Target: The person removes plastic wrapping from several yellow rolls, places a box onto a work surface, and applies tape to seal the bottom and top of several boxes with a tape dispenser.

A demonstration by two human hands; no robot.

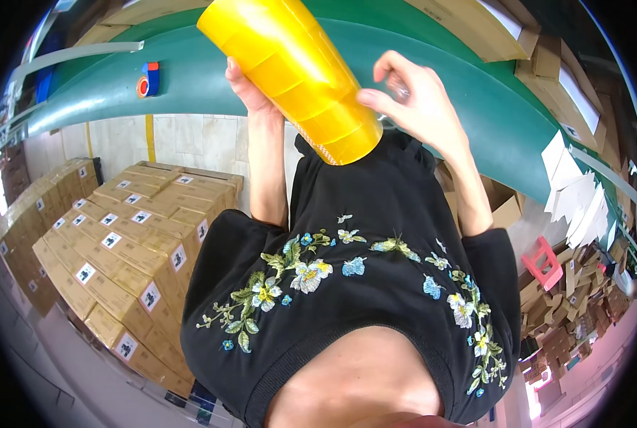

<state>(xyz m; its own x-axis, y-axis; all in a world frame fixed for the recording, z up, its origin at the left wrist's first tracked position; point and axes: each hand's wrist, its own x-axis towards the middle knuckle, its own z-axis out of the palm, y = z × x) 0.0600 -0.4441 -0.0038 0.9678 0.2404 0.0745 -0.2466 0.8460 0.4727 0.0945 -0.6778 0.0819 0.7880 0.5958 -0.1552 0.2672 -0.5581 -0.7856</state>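
A stack of glossy yellow packing tape rolls [297,78] is tilted in front of my chest, its lower end toward the right. My left hand [254,93] grips it from the left side, with part of the fingers hidden behind the rolls. Beside the stack's right edge is my right hand [422,100], its fingers curled and its thumb close to the rolls. Crumpled clear plastic film [400,91] shows between the curled fingers of that hand. Behind both hands runs a green work surface [190,78].
A blue and orange tape dispenser [148,80] lies on the green surface at left. Stacked cartons [133,228] stand at lower left. Open boxes [561,93] line the far right. White sheets [575,189] hang near a pink stool [543,262] and piled cardboard [568,307].
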